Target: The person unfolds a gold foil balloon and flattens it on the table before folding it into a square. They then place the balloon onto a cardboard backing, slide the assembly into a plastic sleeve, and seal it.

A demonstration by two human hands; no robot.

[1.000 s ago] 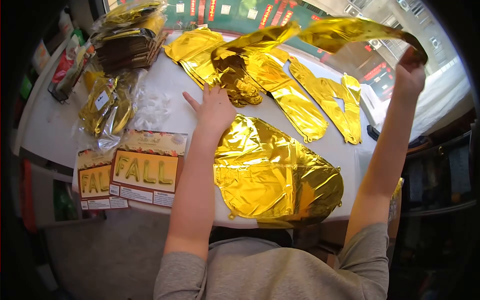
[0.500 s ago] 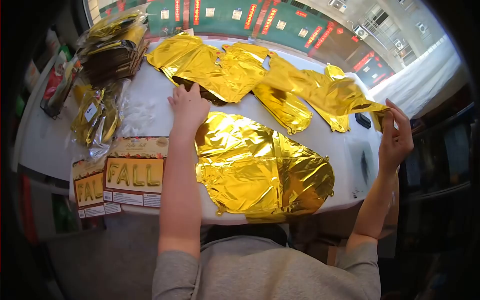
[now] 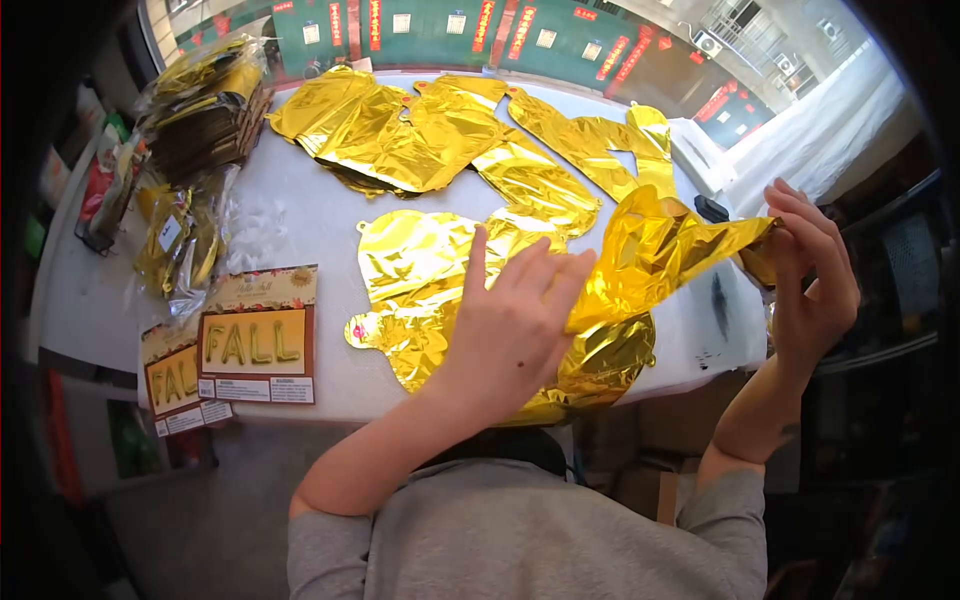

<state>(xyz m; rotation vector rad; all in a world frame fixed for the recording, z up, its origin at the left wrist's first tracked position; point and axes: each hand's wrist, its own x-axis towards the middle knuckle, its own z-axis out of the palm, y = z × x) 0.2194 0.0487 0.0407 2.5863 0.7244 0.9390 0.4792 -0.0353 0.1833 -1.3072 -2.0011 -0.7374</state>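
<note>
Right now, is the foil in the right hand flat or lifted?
Lifted at one end: the gold foil slopes up, creased, to the pinching right hand. Beyond the left hand, I cannot tell.

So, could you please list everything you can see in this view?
table: one, white, centre
raised foil piece: one, gold, right of centre
other foil pieces: several, overlapping so exact count unclear, gold, on the table
FALL packages: two, brown and orange, near-left table edge
packet stack: one, gold and brown, far left
foil bag: one, clear with gold contents, behind the packages
clump: one, white, beside the bag
red item: at least one, red, left edge
small object: one, black, table's right
sheeting: count unclear, white, far right
outside wall: one, green with red strips, beyond the table
left hand: one, bare, over near foil
right hand: one, bare, pinching the raised foil piece
shirt: one, grey, bottom
</note>
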